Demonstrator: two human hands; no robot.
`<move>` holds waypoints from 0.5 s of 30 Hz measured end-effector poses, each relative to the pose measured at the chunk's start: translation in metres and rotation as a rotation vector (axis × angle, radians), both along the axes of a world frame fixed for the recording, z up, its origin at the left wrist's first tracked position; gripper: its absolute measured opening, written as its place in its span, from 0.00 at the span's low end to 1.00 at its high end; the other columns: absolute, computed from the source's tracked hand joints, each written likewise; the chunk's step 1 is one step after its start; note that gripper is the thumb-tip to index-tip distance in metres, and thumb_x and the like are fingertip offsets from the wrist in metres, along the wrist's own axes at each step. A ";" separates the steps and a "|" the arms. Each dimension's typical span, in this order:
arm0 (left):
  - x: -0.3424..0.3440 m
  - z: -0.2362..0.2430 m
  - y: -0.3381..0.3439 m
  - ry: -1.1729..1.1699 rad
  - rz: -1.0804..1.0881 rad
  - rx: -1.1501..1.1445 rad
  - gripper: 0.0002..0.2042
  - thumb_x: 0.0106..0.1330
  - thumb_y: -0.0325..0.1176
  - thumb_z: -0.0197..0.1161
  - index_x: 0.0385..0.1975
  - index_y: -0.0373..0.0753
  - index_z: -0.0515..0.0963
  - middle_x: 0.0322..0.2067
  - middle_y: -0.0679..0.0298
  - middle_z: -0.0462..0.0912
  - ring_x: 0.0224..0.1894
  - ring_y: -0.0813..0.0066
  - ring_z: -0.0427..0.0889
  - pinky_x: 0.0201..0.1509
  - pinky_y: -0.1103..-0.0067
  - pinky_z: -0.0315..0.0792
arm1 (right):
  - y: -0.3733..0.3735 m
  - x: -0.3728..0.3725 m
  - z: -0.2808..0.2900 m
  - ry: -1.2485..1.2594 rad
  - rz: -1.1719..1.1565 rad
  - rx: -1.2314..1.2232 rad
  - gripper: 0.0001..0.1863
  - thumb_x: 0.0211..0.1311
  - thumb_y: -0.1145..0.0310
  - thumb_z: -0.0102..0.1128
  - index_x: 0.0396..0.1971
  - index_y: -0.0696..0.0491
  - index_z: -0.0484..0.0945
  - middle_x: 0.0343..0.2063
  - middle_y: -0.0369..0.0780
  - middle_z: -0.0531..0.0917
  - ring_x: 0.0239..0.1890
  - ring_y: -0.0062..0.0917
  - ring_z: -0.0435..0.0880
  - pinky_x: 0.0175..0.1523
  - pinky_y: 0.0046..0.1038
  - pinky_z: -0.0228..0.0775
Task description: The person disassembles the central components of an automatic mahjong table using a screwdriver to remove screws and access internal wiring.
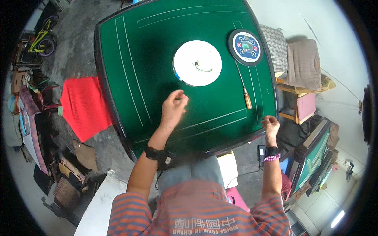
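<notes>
Left hand (174, 103) over green table (130, 59), fingers pinched together, near white round disc (197, 63) — whether something tiny is held, cannot tell. Right hand (270, 125) curled loosely on table's near right edge, grasping nothing. Screwdriver (244, 88) with orange handle lies between the hands, right of disc — tip toward round control panel (245, 47). Red cloth (84, 106) on floor left; stacked cushions (301, 65) right of table.
</notes>
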State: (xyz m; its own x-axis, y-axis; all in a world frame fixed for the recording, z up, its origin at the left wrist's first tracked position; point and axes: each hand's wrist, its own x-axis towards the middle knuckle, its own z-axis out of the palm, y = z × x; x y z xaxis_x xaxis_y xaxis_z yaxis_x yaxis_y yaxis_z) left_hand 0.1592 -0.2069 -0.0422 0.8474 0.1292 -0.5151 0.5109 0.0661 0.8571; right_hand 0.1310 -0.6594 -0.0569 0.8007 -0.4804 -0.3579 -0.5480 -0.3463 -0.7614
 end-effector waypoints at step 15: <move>0.090 -0.045 0.006 0.049 0.155 -0.282 0.19 0.73 0.30 0.48 0.61 0.30 0.67 0.50 0.53 0.79 0.49 0.64 0.83 0.49 0.69 0.82 | 0.045 0.033 -0.017 -0.155 0.181 -0.539 0.14 0.64 0.75 0.61 0.49 0.56 0.76 0.43 0.39 0.78 0.42 0.24 0.78 0.47 0.26 0.71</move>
State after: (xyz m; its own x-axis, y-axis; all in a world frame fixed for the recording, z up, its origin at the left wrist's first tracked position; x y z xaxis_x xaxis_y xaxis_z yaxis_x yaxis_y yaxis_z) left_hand 0.2492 -0.2008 -0.0871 0.8023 0.1014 -0.5883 0.5159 0.3780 0.7687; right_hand 0.1635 -0.6141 -0.0742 0.9105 -0.4127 0.0263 -0.3406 -0.7845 -0.5183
